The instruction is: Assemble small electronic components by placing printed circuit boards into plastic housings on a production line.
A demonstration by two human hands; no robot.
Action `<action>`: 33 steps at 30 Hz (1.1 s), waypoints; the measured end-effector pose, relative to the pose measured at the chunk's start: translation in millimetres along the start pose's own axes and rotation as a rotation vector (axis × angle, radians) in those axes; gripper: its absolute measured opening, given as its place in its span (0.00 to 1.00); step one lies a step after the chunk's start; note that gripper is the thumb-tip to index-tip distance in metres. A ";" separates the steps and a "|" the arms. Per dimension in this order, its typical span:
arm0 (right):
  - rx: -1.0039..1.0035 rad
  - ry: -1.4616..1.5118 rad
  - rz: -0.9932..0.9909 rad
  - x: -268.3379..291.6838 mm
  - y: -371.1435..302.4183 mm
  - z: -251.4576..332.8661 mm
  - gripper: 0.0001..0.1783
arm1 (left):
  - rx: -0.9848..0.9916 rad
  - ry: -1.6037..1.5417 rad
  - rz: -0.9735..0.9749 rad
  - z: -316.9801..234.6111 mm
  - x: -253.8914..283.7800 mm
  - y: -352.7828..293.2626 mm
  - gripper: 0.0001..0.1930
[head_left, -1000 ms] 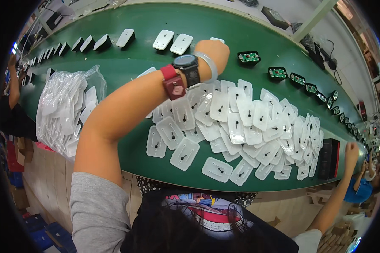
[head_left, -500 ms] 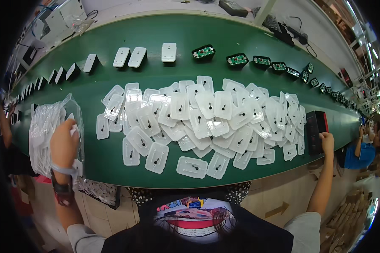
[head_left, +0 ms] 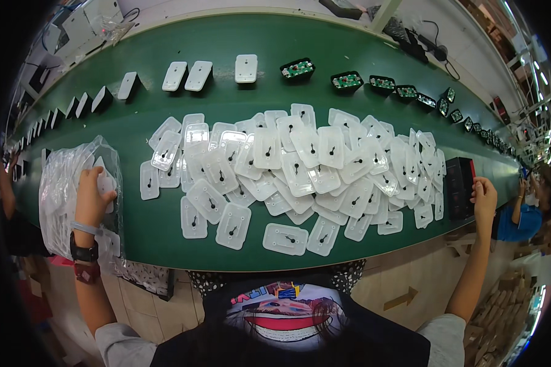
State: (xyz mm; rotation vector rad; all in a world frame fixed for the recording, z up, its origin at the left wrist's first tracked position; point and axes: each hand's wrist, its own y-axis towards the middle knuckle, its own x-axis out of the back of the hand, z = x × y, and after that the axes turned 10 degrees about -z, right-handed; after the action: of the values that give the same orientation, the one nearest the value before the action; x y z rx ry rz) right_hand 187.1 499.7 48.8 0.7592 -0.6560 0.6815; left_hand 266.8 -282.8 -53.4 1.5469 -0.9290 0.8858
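At the left, my left hand is over a clear plastic bag packed with white plastic pieces. Its thumb stands apart from the fingers, next to a translucent white cover in the bag's mouth. On the far right, my right hand is just beside a black box with a red inside. Thumb and fingertips are pinched together there; whatever may be between them is too small to see. Between my hands spreads a heap of translucent white covers, many with a small black part in the middle.
Along the far side of the green table runs a row of black housings. Those on the right show green circuit boards; those on the left carry white lids. A person in blue sits beyond the right end.
My right hand has lifted away from the box's edge, slightly up and to the right. The left thumb has come away from the white cover it was pinching.
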 end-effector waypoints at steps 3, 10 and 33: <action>0.058 0.226 0.099 -5.4 -19.0 34.0 0.07 | 0.233 -0.095 -0.033 -25.1 15.0 1.1 0.20; 0.130 0.584 0.360 -32.9 -59.6 123.3 0.06 | 0.162 -0.609 -0.271 -131.3 62.5 6.0 0.11; 1.005 0.703 0.503 -114.0 -158.4 253.5 0.07 | 0.247 -1.600 0.484 -275.9 17.3 54.2 0.18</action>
State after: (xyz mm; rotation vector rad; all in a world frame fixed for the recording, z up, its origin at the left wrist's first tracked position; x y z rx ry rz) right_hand 165.8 180.5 44.2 1.1762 0.2201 1.6987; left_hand 207.0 -18.9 25.2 2.2049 -2.4267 -0.1824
